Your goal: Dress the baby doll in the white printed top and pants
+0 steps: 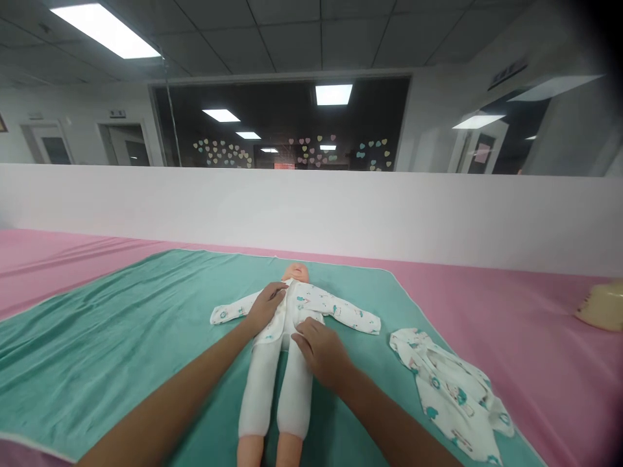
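Note:
A baby doll (275, 383) lies on its back, head away from me, its cloth legs toward me. It wears a white printed baby shirt (335, 308), with both sleeves spread out to the sides and the front partly open. My left hand (266, 306) rests on the doll's chest, fingers closed on the shirt's front edge near the neck. Lower down on the other side, my right hand (324, 350) has its thumb and fingers closed at the shirt's hem by the doll's hip. The fingertips of both hands are partly hidden.
A green blanket (146, 324) lies under the doll on a pink-covered surface (487, 305). Crumpled matching printed clothing (452, 395) lies at the right. A yellowish object (601, 306) stands at the far right edge. A low white partition (311, 211) runs along the back.

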### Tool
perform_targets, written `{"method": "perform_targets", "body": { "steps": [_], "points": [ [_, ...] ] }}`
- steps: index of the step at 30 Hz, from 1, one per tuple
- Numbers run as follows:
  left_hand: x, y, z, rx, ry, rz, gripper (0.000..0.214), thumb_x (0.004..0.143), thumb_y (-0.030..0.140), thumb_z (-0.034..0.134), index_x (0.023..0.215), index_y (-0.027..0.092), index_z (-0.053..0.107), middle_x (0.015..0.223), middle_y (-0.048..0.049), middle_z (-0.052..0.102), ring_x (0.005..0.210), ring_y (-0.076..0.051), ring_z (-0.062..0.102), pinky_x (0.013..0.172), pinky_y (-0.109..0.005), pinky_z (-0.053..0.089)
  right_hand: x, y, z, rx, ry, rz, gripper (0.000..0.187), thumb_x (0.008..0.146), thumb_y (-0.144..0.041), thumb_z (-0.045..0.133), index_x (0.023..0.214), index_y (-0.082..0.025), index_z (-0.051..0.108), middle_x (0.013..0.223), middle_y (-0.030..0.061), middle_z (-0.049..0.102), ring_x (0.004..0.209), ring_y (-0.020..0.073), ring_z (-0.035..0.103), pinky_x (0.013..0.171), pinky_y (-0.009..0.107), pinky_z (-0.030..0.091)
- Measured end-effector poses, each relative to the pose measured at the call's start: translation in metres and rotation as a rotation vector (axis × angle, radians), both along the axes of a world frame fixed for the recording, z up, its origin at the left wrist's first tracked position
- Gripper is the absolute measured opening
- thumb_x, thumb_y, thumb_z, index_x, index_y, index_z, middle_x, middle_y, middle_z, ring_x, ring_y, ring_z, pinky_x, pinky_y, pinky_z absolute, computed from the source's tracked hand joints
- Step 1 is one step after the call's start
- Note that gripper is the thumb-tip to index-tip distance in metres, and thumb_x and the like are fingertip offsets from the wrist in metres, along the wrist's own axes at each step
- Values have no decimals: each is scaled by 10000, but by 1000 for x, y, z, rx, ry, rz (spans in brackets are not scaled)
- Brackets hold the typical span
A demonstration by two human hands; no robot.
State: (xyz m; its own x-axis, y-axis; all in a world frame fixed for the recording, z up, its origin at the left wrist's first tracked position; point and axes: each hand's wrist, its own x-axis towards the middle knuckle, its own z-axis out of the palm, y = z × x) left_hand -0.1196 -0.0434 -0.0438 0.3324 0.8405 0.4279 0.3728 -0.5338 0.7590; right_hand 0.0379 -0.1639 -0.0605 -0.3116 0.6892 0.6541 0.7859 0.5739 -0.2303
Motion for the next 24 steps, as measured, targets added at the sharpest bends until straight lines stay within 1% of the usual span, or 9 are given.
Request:
{"method": "perform_targets", "body": {
  "steps": [4, 7, 9, 11, 13, 16, 18, 20, 24],
  "points": [
    [-4, 4, -10, -10, -97, 7, 342, 872, 372, 324, 1111, 235, 526, 1201, -13, 552, 1135, -162, 470, 999, -306, 338, -16, -9, 4, -84, 46, 127, 178, 913, -263, 364, 801, -221, 494, 739, 19, 541, 686, 150, 483, 610, 280, 376],
    [-9, 8, -16, -11, -111, -24, 364, 874, 387, 326, 1155, 245, 510, 1233, -10, 536, 1142, -166, 468, 997, -310, 341, -21, -10, 6, -84, 24, 197, 157, 899, -240, 395, 814, -228, 527, 797, 26, 585, 772, 166, 506, 728, 326, 393],
    [-13, 9, -19, 2, -94, -36, 360, 868, 385, 342, 1154, 247, 512, 1231, -11, 538, 1129, -170, 476, 987, -309, 347, -17, -5, 6, -82, 99, 193, 160, 893, -216, 397, 837, -229, 546, 846, 31, 602, 823, 170, 517, 785, 343, 397],
    [-16, 9, -20, 23, -74, 37, 332, 860, 384, 354, 1099, 238, 532, 1172, -21, 571, 1081, -177, 505, 945, -309, 375, -8, 5, 4, -65, 252, 118, 171, 894, -220, 389, 860, -227, 557, 887, 37, 605, 867, 169, 529, 818, 342, 407],
    [-20, 10, -21, 38, -25, 182, 302, 853, 403, 354, 1015, 229, 542, 1068, -37, 610, 999, -197, 541, 865, -322, 412, 5, 16, -1, -46, 407, -17, 174, 892, -264, 399, 905, -228, 568, 955, 47, 602, 934, 175, 532, 862, 348, 410],
    [-29, 16, -22, -16, 176, 344, 346, 852, 469, 305, 913, 218, 535, 899, -70, 641, 858, -251, 580, 721, -356, 427, 25, 30, -12, -130, 510, -171, 253, 871, -353, 440, 1060, -242, 565, 1148, 54, 560, 1100, 193, 484, 966, 380, 365],
    [-35, 21, -24, -77, 335, 338, 408, 852, 503, 261, 864, 202, 536, 843, -103, 644, 812, -289, 588, 672, -375, 413, 31, 34, -20, -248, 511, -169, 354, 864, -407, 441, 1175, -260, 524, 1262, 44, 504, 1186, 196, 431, 1026, 397, 310],
    [-38, 26, -26, -115, 414, 281, 438, 851, 506, 245, 802, 186, 539, 840, -128, 641, 819, -308, 588, 673, -382, 402, 31, 34, -25, -353, 524, -121, 416, 874, -446, 403, 1248, -278, 475, 1333, 27, 450, 1242, 186, 380, 1067, 399, 255],
    [-37, 28, -26, -229, 268, 191, 478, 828, 567, 270, 727, 178, 529, 821, -100, 632, 833, -274, 582, 714, -363, 403, 19, 38, -20, -463, 584, -51, 497, 872, -512, 363, 1321, -299, 388, 1425, -13, 320, 1324, 174, 251, 1111, 395, 152]
  ]
}}
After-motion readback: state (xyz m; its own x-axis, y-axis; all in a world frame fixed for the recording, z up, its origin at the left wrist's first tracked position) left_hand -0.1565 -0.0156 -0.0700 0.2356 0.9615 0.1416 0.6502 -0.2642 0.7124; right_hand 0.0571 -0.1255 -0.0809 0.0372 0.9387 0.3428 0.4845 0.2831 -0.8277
